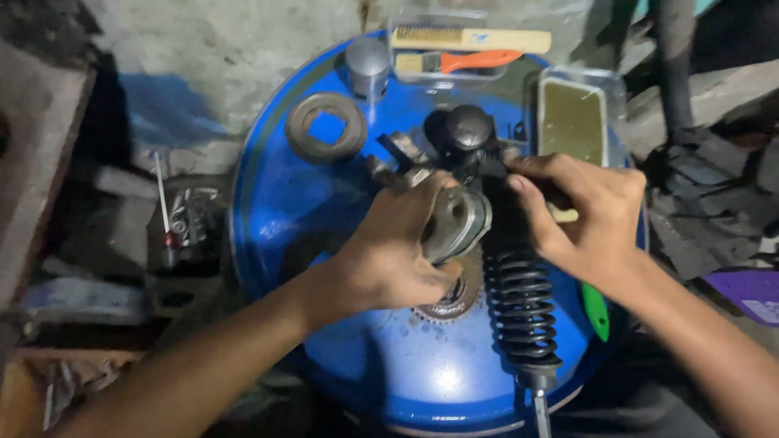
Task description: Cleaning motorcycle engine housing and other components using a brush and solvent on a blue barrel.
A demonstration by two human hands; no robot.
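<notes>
On the round blue drum-lid worktop (324,203), the left hand (398,243) grips a grey oval metal part (458,221). The right hand (580,211) pinches the top of a black coil-spring shock absorber (521,304). A clear rectangular tray (573,120) holds olive liquid.

Odds and ends on and around a blue drum

On the drum (276,203): a ring (326,127) and a cylinder (367,66) at the far left, a wire brush (471,39) just above an orange-handled paintbrush (458,62), a tray (573,122) of murky liquid, a green handle (596,311). A red-handled screwdriver (165,212) lies off to the left.
</notes>
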